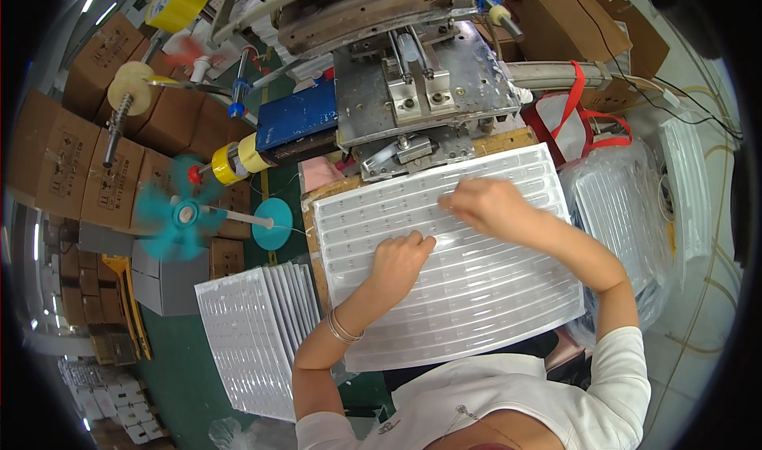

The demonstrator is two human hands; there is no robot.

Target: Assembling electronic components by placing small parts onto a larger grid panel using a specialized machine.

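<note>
A wide, ribbed, clear plastic tray (468, 283) with long parallel channels lies before me, its far edge by a metal machine. My left hand (403, 261) is over the middle of the tray, fingers curled and pressed together. Farther back and to the right, my right hand (490, 209) is closed in a pinch, slightly smeared by motion. Small pieces appear spaced along the channels, too small to name. Whatever is between the fingertips of either hand cannot be made out. Bracelets circle my left wrist.
The metal machine (476, 77) stands directly beyond the tray. A teal fan (186, 213) spins at left before cardboard boxes (119, 164). Similar trays (246, 339) stand upright in a row at left; bagged trays (619, 212) sit at right. Yellow tape rolls (181, 1) hang at upper left.
</note>
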